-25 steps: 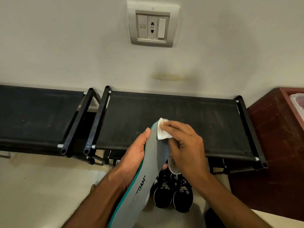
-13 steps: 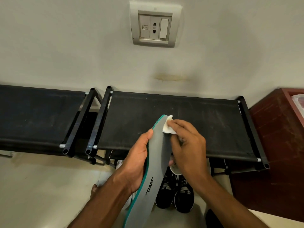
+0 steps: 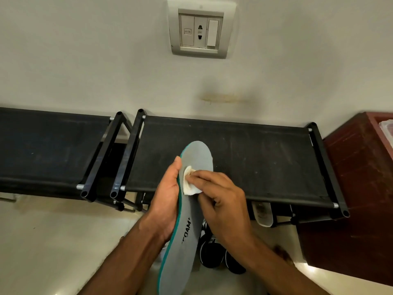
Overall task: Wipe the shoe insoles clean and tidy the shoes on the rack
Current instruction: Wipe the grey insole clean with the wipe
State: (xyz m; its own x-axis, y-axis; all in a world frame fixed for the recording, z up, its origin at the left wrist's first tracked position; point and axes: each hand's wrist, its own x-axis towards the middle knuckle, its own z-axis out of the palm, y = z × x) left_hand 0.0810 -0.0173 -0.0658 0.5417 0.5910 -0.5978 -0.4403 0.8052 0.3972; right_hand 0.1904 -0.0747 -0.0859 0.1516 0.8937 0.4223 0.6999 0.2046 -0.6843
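A long grey insole (image 3: 196,158) with a teal edge and black lettering stands tilted in front of me, toe end up over the rack. My left hand (image 3: 164,201) grips it along its left side at the middle. My right hand (image 3: 221,201) presses a small white wipe (image 3: 189,184) flat against the insole's grey face, just below the toe area. A pair of black sneakers (image 3: 212,254) with white stripes sits on the floor beneath my hands, partly hidden by the insole and my right wrist.
Two black fabric shoe racks stand against the wall, one at the left (image 3: 42,150) and one in the centre (image 3: 265,158). A white insole or shoe (image 3: 262,213) shows under the centre rack. A dark red cabinet (image 3: 357,188) is at right. A wall socket (image 3: 200,30) is above.
The insole has risen so its toe end stands clear above my hands. My right hand and the wipe have slid down from the toe tip toward the middle.
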